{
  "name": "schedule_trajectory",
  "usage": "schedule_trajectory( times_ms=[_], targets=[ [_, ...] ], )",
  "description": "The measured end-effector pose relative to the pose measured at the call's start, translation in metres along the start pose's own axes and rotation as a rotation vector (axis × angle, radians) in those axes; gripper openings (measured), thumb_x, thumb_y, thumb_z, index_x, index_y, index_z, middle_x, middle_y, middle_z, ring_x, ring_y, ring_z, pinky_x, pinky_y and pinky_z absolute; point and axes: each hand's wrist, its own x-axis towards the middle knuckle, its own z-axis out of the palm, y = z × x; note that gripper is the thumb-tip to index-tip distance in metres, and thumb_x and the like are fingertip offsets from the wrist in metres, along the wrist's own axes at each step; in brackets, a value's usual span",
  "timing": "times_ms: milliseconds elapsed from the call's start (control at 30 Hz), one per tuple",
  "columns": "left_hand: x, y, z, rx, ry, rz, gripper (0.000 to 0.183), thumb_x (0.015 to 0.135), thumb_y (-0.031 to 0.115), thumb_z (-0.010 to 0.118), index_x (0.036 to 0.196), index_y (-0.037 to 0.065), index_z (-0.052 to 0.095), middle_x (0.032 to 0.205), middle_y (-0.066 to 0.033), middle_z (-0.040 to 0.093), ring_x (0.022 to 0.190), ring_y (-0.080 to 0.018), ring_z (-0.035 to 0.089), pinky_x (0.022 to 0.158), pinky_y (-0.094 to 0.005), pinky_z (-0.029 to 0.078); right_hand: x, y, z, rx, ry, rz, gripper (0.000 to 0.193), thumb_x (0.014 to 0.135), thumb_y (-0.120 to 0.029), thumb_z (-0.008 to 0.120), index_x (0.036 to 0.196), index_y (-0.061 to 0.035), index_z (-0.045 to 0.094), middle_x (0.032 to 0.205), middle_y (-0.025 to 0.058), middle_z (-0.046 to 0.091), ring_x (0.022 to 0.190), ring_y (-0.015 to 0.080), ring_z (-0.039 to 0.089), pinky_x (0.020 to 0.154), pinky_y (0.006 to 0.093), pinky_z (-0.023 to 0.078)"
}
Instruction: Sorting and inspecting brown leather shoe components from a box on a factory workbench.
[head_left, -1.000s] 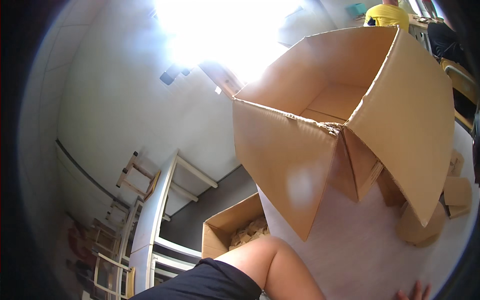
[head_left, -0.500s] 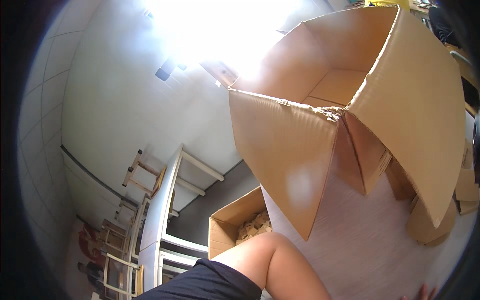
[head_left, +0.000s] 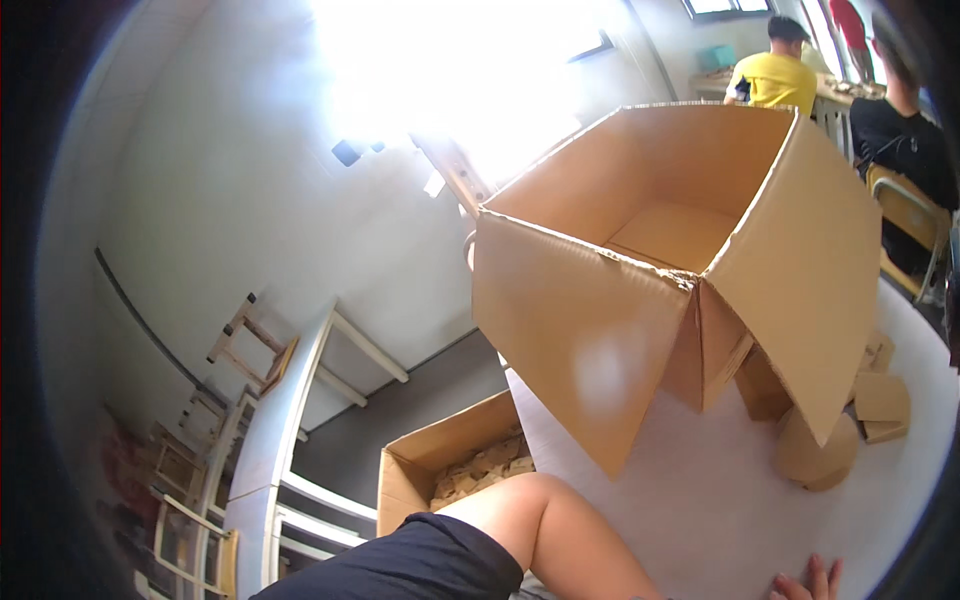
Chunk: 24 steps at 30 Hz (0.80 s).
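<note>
Right hand [head_left: 820, 578] at lower right edge: fingers extended, gaps between them, nothing seen in them; palm cut off below, so can't tell if it has hold of anything. Left hand out of view.

Left to right: stool [head_left: 255, 345] beside white table [head_left: 287, 440]. Then scrap carton [head_left: 403, 490], lower and smaller in view, torn brown bits [head_left: 485, 470] inside. Bare bent limb [head_left: 535, 520] with dark cuff [head_left: 440, 560] in front of it; knee or elbow, can't tell.

Main box [head_left: 580, 310]: mid to upper right, mouth up, flaps hanging toward camera with pointed corners. Lies ahead and left of right hand, well apart in view, no contact seen. Long axis: can't tell, mouth looks near square and fisheye bends it. Nearer hand: right is the only one seen, so can't rank.

Round piece [head_left: 822, 455] under right flap's corner in view, nearest loose item to the fingers, between them and box. Flat pieces [head_left: 882, 405] just right of it, on pale surface [head_left: 690, 500].

Hand pose: fingertips point up-frame, away from wearer; wrist hidden. Resting on surface or hovering, can't tell.

Far right: yellow-shirted person [head_left: 778, 80], dark-shirted person [head_left: 905, 145] on chair [head_left: 905, 210].
</note>
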Motion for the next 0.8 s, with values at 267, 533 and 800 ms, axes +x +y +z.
schedule_trajectory(
  times_ms=[267, 533, 800],
  targets=[
    [0.012, 0.004, 0.0, 0.235, -0.013, 0.082, 0.036, 0.106, 0.039, 0.043, 0.119, 0.011, 0.062, 0.128, -0.0161, 0.058, 0.126, -0.0386, 0.05, 0.108, -0.0507, 0.033, 0.003, -0.021, 0.002, -0.113, 0.259, -0.044, 0.03, 0.101, -0.025, 0.053, 0.12, -0.0028, 0.06, 0.122, 0.0161, 0.065, 0.128, 0.0346, 0.056, 0.114, 0.0519, 0.038],
    [0.017, 0.005, -0.004, 0.571, 0.15, 0.173, 0.019, 0.092, 0.022, 0.063, 0.107, 0.011, 0.067, 0.114, -0.0108, 0.061, 0.114, -0.0352, 0.056, 0.098, -0.0486, 0.042, 0.015, -0.007, 0.025, -0.342, 0.22, 0.13, 0.032, 0.102, -0.026, 0.052, 0.123, -0.0034, 0.06, 0.13, 0.0159, 0.06, 0.134, 0.0351, 0.049, 0.116, 0.0533, 0.034],
    [0.013, -0.001, 0.007, 0.591, 0.168, 0.261, 0.028, 0.069, 0.003, 0.067, 0.094, 0.009, 0.056, 0.111, -0.0126, 0.051, 0.113, -0.0327, 0.049, 0.098, -0.0476, 0.041, 0.011, 0.029, 0.031, -0.545, 0.071, 0.332, 0.034, 0.102, -0.026, 0.05, 0.126, -0.0041, 0.059, 0.138, 0.0158, 0.056, 0.141, 0.0357, 0.041, 0.118, 0.0547, 0.03]
  ],
)
